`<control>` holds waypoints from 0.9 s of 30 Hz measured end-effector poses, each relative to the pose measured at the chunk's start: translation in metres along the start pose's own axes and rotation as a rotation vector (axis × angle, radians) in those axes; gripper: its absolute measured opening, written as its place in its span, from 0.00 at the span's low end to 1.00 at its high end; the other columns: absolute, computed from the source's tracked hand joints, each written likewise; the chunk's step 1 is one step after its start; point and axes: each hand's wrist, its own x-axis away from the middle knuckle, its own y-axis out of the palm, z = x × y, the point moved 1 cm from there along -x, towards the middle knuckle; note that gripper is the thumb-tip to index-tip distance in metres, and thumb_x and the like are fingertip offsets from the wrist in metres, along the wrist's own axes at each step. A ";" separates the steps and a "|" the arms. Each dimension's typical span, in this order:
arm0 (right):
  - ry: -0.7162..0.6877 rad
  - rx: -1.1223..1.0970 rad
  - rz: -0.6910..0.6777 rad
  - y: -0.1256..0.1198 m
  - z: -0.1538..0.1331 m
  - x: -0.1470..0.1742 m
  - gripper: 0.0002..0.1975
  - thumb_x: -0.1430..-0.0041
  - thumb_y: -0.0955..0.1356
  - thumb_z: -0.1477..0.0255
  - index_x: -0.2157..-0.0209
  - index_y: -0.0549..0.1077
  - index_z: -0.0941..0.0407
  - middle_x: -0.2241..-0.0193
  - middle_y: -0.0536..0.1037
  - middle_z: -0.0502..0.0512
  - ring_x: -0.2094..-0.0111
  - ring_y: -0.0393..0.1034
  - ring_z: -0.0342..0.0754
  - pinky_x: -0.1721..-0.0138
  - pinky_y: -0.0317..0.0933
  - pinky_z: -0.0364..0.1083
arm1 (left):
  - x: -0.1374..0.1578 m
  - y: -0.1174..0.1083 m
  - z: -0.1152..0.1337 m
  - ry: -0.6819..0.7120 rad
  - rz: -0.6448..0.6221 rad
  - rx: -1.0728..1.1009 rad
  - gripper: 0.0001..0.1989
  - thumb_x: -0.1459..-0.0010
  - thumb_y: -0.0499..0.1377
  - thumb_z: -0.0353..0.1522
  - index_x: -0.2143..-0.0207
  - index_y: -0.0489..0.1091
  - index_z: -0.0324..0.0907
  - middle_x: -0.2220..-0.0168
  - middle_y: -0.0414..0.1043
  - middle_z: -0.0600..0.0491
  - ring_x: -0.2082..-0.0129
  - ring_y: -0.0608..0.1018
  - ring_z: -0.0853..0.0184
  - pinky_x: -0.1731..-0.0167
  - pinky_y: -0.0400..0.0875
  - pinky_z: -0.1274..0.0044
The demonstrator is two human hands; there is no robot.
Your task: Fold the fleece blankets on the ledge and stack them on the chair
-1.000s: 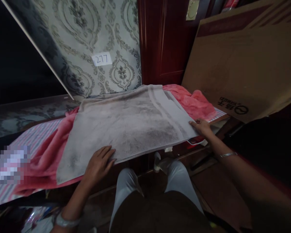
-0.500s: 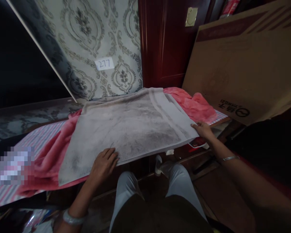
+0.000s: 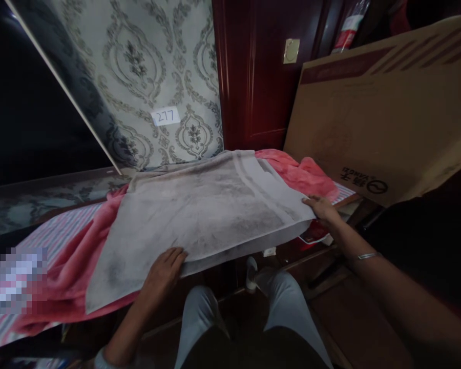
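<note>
A large pale grey cloth (image 3: 192, 205) with darker smudgy patches lies spread over a pink plush blanket (image 3: 82, 246). Its front edge shows two layers, the lower one hanging a little below the upper. My left hand (image 3: 165, 269) is closed on that front edge, fingers on top and thumb hidden. At the right front corner, my right hand (image 3: 322, 210) pinches the cloth between thumb and fingers. A paler band runs along the cloth's right side.
Beneath the blanket is a striped sheet (image 3: 67, 220). A cardboard box (image 3: 384, 113) leans at the right by a dark red door (image 3: 253, 77), with a bottle (image 3: 348, 33) behind it. A dark screen (image 3: 34, 102) stands left. A card marked 277 (image 3: 166, 116) is on the wallpaper.
The cloth's front edge has opened slightly, with more of the lower layer showing. Both hands keep their places on the cloth. The view has tilted up a little.
</note>
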 end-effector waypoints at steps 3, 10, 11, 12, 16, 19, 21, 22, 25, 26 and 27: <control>0.075 0.058 -0.001 0.001 0.011 0.004 0.07 0.52 0.72 0.72 0.69 0.73 0.57 0.79 0.75 0.50 0.79 0.67 0.45 0.77 0.63 0.42 | 0.003 -0.008 -0.001 0.035 0.037 -0.011 0.21 0.40 0.48 0.19 0.50 0.73 0.39 0.55 0.80 0.45 0.53 0.80 0.62 0.51 0.74 0.70; 0.014 0.370 -0.019 0.000 0.015 0.003 0.04 0.49 0.69 0.73 0.69 0.74 0.57 0.73 0.79 0.53 0.74 0.71 0.46 0.73 0.63 0.42 | 0.002 -0.030 0.008 0.042 0.064 0.085 0.12 0.35 0.52 0.29 0.57 0.75 0.42 0.57 0.81 0.45 0.57 0.82 0.61 0.56 0.77 0.71; -0.020 0.479 -0.022 0.000 0.010 0.000 0.05 0.49 0.70 0.73 0.67 0.76 0.58 0.72 0.79 0.54 0.73 0.72 0.46 0.72 0.63 0.42 | -0.002 -0.034 0.006 0.018 0.023 0.158 0.10 0.35 0.53 0.32 0.59 0.75 0.43 0.59 0.81 0.47 0.59 0.82 0.62 0.59 0.78 0.72; -0.056 0.579 -0.028 0.000 0.003 -0.003 0.08 0.49 0.70 0.73 0.65 0.77 0.58 0.70 0.80 0.54 0.71 0.73 0.47 0.71 0.64 0.42 | -0.009 -0.037 0.002 -0.010 -0.022 0.231 0.10 0.34 0.53 0.34 0.61 0.75 0.44 0.61 0.81 0.49 0.62 0.82 0.64 0.61 0.78 0.74; -0.146 0.808 -0.079 0.018 -0.026 -0.023 0.18 0.46 0.70 0.71 0.53 0.77 0.59 0.63 0.82 0.60 0.63 0.76 0.51 0.64 0.67 0.45 | -0.056 -0.024 -0.029 -0.140 -0.112 0.340 0.15 0.34 0.52 0.39 0.56 0.76 0.46 0.59 0.82 0.51 0.60 0.83 0.64 0.60 0.79 0.75; -0.154 0.818 -0.099 0.044 -0.042 -0.044 0.21 0.46 0.71 0.72 0.50 0.76 0.59 0.55 0.81 0.62 0.57 0.76 0.53 0.59 0.68 0.45 | -0.110 0.012 -0.057 -0.195 -0.208 0.319 0.22 0.35 0.51 0.43 0.46 0.73 0.44 0.45 0.77 0.47 0.47 0.79 0.59 0.49 0.77 0.68; -0.155 0.805 -0.105 0.065 -0.050 -0.060 0.22 0.45 0.70 0.71 0.48 0.75 0.59 0.53 0.80 0.62 0.56 0.76 0.52 0.58 0.67 0.44 | -0.147 0.042 -0.069 -0.226 -0.313 0.326 0.26 0.35 0.51 0.44 0.41 0.70 0.42 0.39 0.70 0.44 0.40 0.74 0.57 0.43 0.72 0.66; -0.155 0.801 -0.109 0.076 -0.053 -0.069 0.22 0.44 0.70 0.71 0.47 0.75 0.60 0.52 0.80 0.63 0.56 0.76 0.52 0.57 0.67 0.44 | -0.164 0.057 -0.073 -0.246 -0.362 0.329 0.27 0.35 0.52 0.44 0.39 0.68 0.40 0.37 0.67 0.42 0.38 0.72 0.57 0.41 0.70 0.65; -0.155 0.796 -0.118 0.105 -0.061 -0.095 0.23 0.41 0.69 0.71 0.44 0.73 0.60 0.52 0.80 0.63 0.56 0.76 0.52 0.57 0.67 0.44 | -0.198 0.095 -0.071 -0.302 -0.472 0.312 0.30 0.35 0.52 0.43 0.35 0.63 0.39 0.33 0.61 0.39 0.34 0.66 0.54 0.36 0.63 0.62; -0.154 0.798 -0.118 0.114 -0.064 -0.104 0.23 0.41 0.68 0.70 0.44 0.72 0.60 0.52 0.80 0.63 0.56 0.76 0.52 0.58 0.67 0.44 | -0.203 0.106 -0.067 -0.315 -0.491 0.291 0.30 0.35 0.52 0.43 0.35 0.62 0.40 0.33 0.59 0.39 0.33 0.64 0.53 0.36 0.61 0.59; -0.154 0.801 -0.117 0.123 -0.067 -0.113 0.23 0.40 0.68 0.70 0.44 0.72 0.60 0.52 0.80 0.63 0.56 0.76 0.53 0.58 0.67 0.45 | -0.205 0.115 -0.062 -0.325 -0.495 0.263 0.30 0.35 0.52 0.43 0.34 0.61 0.41 0.32 0.58 0.39 0.32 0.62 0.51 0.35 0.58 0.56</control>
